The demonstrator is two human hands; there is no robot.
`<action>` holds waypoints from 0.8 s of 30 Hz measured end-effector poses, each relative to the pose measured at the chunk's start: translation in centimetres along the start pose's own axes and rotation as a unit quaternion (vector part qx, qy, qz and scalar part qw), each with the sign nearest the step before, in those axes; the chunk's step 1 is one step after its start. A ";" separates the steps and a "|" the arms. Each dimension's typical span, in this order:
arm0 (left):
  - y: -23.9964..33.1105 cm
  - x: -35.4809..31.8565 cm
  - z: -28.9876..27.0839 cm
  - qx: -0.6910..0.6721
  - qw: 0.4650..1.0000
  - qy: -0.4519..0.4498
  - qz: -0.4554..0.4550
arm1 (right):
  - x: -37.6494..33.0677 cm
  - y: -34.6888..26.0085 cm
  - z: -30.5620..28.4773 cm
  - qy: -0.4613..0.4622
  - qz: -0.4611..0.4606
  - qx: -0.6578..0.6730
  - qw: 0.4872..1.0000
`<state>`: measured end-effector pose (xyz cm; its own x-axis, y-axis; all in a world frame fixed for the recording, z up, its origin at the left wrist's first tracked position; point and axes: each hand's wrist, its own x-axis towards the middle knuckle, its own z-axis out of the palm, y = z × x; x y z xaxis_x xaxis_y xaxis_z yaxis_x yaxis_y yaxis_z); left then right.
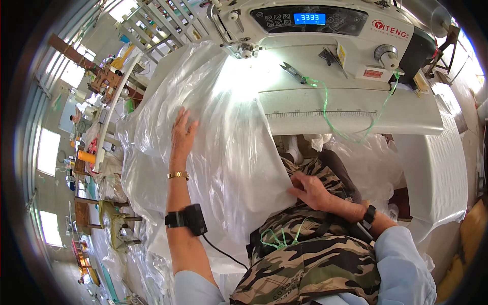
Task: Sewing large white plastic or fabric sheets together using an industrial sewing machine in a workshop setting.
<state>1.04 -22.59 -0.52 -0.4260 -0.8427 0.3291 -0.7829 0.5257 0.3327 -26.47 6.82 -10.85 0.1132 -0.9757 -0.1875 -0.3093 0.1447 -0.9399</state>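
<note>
— What is hard to make out?

— The needle area of the white sewing machine [325,30] is washed out by glare, and the large clear crinkled plastic bag [229,147] hides the counter under it.

— And the fingers?

— The left hand [182,137] lies flat on the bag, fingers [183,119] spread apart. The right hand [311,190] pinches the bag's lower edge, fingers together, over the camouflage lap.

I see the clear, crinkled plastic bag [223,132] draped from the sewing machine's counter down onto the lap.
</note>
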 end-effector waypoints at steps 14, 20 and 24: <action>16.0 -12.7 -2.0 -0.320 0.946 -0.034 0.023 | 5.2 -7.0 5.2 0.071 0.050 0.454 0.887; 16.4 -14.9 -3.2 -0.280 0.959 -0.039 0.005 | 1.7 -7.7 5.4 -0.070 -0.023 0.415 0.907; 17.3 -16.3 -2.7 -0.316 0.945 -0.083 -0.029 | 0.4 -7.3 5.6 -0.079 -0.069 0.403 0.909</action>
<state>-4.34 0.54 2.21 -0.4969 -0.8512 0.1690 -0.4015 0.3982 0.8248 -18.83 6.29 -5.67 0.2526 -0.9671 -0.0301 0.5027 0.1577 -0.8500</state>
